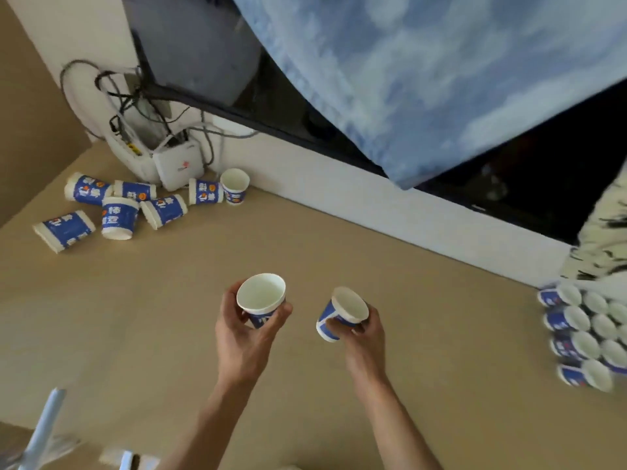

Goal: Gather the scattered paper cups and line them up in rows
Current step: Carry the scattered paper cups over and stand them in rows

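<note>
Head view finds us mid-carry: our left hand (244, 334) grips an upright cup (261, 295), our right hand (366, 344) a tilted cup (341, 315). Next, we judge, both join the rows (585, 346) at right; scattered cups (119, 217) lie far left.

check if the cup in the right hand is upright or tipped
Tipped: the cup in the right hand leans, its open mouth angled toward the right.
</note>
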